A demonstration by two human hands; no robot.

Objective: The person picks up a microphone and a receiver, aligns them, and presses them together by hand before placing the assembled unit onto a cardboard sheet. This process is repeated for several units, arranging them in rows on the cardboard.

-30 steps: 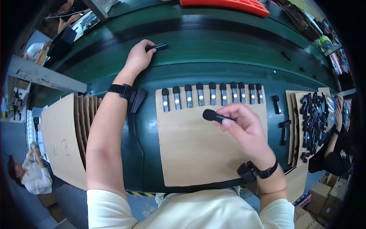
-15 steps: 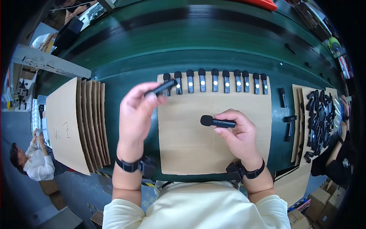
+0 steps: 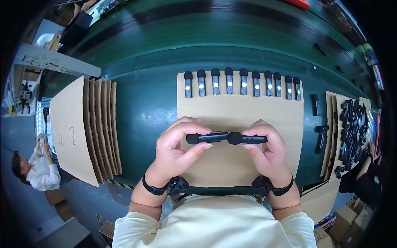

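My left hand point(image 3: 170, 149) pinches a small black clip-on microphone point(image 3: 213, 137) with a round foam tip, held level. A second clip-on microphone point(image 3: 256, 139) of the same kind is between the fingers and thumb of my right hand point(image 3: 271, 149). Its foam tip meets or nearly meets the plain end of the left one. Both are above a flat cardboard sheet point(image 3: 240, 169). Along that sheet's far edge lies a row of several similar microphones point(image 3: 229, 82), foam tips pointing away from me, each with a pale round spot.
Left of the sheet stand several upright cardboard pieces point(image 3: 66, 132) on the green bench point(image 3: 144, 103). A heap of black microphones point(image 3: 352, 132) lies on cardboard at the right, with a few loose ones point(image 3: 316, 105) beside it. People sit at both sides.
My left hand has come nearer and to the right from the row's left end, bringing its microphone end to end with the other. My right hand keeps its microphone, now slightly farther right.
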